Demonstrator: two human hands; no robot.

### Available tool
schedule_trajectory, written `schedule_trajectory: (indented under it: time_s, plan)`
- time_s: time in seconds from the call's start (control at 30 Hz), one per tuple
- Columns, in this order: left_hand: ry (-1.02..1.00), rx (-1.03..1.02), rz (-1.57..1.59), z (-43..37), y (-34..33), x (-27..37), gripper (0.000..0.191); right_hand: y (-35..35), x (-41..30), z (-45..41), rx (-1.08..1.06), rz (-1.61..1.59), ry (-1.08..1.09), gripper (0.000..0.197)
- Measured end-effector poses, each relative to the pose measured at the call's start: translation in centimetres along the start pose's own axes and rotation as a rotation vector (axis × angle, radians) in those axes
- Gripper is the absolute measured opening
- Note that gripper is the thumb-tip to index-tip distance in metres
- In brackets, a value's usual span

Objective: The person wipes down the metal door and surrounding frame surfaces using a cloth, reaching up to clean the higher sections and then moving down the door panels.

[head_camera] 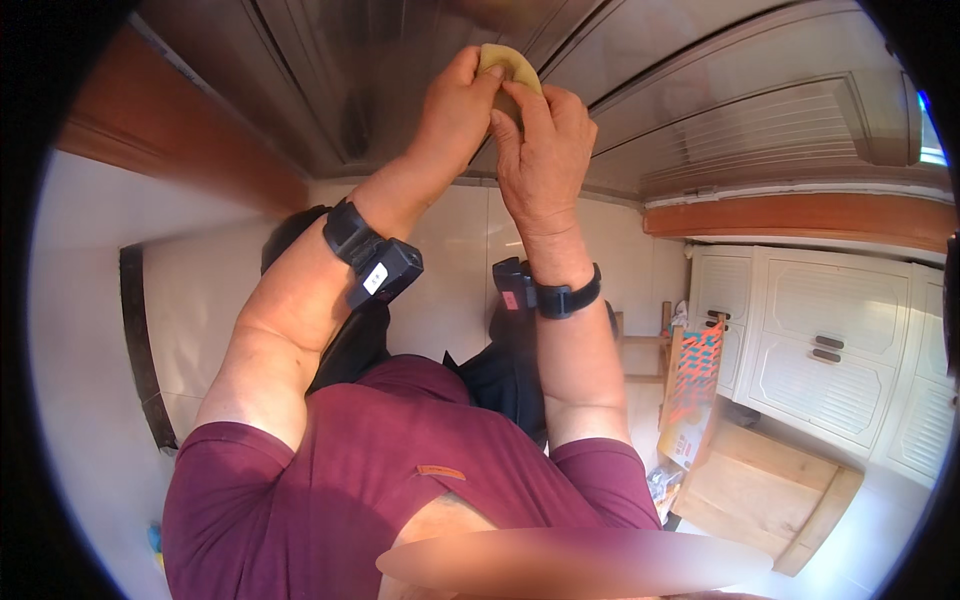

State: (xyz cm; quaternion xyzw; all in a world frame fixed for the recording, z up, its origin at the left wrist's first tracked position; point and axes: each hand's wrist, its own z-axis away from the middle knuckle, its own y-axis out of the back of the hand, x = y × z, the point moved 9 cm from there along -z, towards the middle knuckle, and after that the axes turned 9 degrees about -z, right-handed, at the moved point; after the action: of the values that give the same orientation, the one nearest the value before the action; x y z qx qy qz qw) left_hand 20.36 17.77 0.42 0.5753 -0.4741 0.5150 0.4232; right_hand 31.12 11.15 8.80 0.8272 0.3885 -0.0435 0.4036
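A folded yellow cloth (pixel 513 61) is pinched between my two hands, close in front of a dark brownish panelled door (pixel 675 97). My left hand (pixel 459 112) grips its left side, with the thumb over the near face. The fingertips and thumb of my right hand (pixel 546 146) hold its right and lower part, close beside the left thumb. Part of the cloth is hidden behind the fingers. Each forearm wears a black strap with a small black device, the left one (pixel 390 270) and the right one (pixel 514 283).
Reddish-brown wooden frame pieces (pixel 180 135) border the door at left and right. White cabinets (pixel 825 337) stand at the right. Near them are a wooden frame with orange and teal woven strapping (pixel 696 367) and a pale wooden piece (pixel 765 487) on the light tiled floor.
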Motion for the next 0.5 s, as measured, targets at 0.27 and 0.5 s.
schedule_trajectory:
  time_s: [0.27,0.5]
  plan:
    - [0.306,-0.220,0.565,2.1,-1.7,-0.7,0.034,-1.2,2.2,0.7,-0.088,-0.140,-0.104,0.050]
    - [0.301,-0.568,0.370,3.2,-3.1,-0.6,0.045,-2.1,6.4,2.0,-0.187,-0.064,-0.165,0.050]
